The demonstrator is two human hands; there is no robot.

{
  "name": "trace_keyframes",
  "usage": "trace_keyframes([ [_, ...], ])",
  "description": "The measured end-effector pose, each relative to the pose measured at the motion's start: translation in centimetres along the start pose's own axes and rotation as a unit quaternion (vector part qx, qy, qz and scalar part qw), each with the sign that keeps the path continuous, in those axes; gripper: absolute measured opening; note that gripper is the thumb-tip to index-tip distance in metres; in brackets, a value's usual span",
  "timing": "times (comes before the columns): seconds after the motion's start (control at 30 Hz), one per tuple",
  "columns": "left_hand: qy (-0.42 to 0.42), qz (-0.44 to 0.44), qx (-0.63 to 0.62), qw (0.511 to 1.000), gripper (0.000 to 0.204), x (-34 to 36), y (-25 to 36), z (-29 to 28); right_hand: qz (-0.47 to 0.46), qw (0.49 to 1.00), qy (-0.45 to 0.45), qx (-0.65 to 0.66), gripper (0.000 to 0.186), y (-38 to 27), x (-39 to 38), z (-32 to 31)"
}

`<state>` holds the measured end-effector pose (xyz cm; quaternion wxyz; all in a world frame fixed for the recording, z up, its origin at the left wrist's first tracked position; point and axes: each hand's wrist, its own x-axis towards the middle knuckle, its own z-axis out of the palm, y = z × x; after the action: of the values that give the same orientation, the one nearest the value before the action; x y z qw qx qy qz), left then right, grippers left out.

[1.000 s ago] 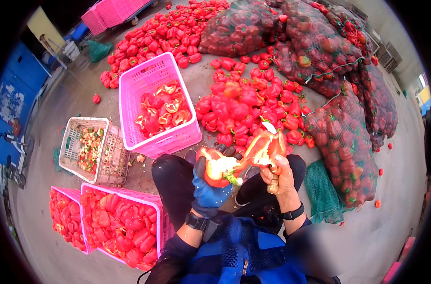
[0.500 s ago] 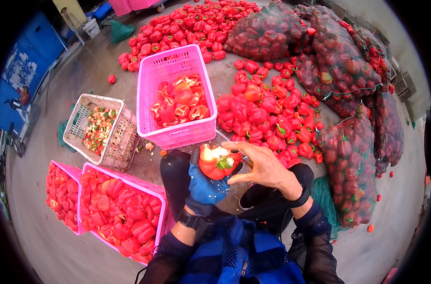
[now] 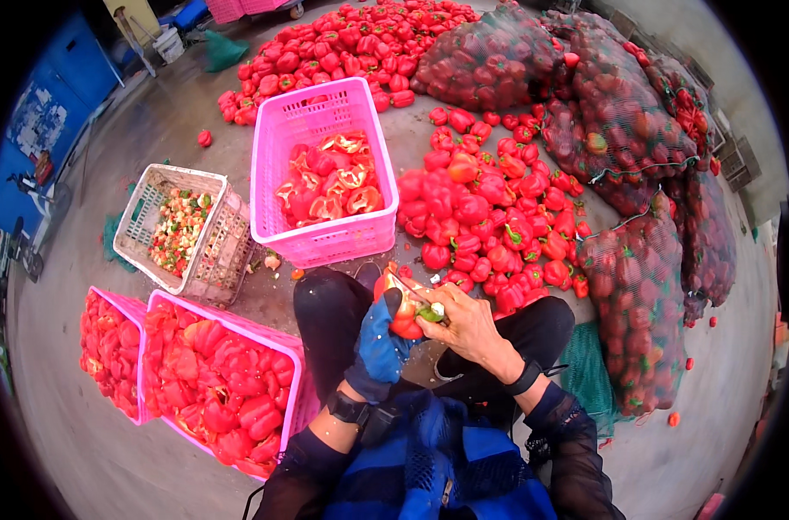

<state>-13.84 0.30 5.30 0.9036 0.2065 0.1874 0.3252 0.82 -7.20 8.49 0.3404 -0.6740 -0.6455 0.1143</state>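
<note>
In front of my knees, my left hand [image 3: 381,340], in a blue glove, grips a red bell pepper [image 3: 405,324] that is cut open at the top. My bare right hand [image 3: 471,328] is closed at the pepper's right side. A thin dark knife blade [image 3: 403,279] runs from its fingers across the pepper; the handle is hidden in the hand. By the right fingertips and thumb shows the pepper's green stem and pale core [image 3: 431,312].
Ahead stands a pink crate [image 3: 325,243] with cut peppers. To the left are a whitish crate [image 3: 212,269] of cores and pink crates [image 3: 299,364] heaped with pepper pieces. Loose whole peppers [image 3: 490,204] and filled mesh sacks [image 3: 637,303] lie to the right.
My right hand has gone from spread fingers beside the pepper to closed against it at the stem. The left hand has turned the pepper, so its cut opening is seen from another side.
</note>
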Motion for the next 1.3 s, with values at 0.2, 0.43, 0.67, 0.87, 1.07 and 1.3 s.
trace_keyframes([
  [0.2,-0.031,-0.009,0.014,0.999,0.041,-0.5,-0.3,1.7,0.096,0.978,0.033,0.18,0.032,-0.4,-1.6,-1.2],
  [0.43,-0.029,-0.006,0.014,0.999,0.042,-1.5,-1.3,4.1,0.127,0.959,0.094,0.235,0.029,-0.6,-3.4,-1.1],
  [0.67,0.014,0.072,0.23,0.97,0.043,-3.4,-3.7,3.7,0.347,0.744,0.156,0.549,0.023,0.1,-4.2,-0.1],
  [0.87,-0.039,-0.022,0.033,0.998,0.047,-2.0,-4.0,-0.2,0.32,0.73,0.134,0.589,0.035,0.7,-3.8,-0.2],
  [1.07,-0.039,-0.08,-0.056,0.995,0.049,-1.5,-1.3,1.5,0.276,0.637,0.122,0.709,0.02,0.5,-3.0,-2.3],
  [1.3,-0.035,-0.098,-0.088,0.991,0.056,0.9,4.5,4.3,0.032,0.421,0.222,0.879,0.032,2.4,-4.2,-9.0],
])
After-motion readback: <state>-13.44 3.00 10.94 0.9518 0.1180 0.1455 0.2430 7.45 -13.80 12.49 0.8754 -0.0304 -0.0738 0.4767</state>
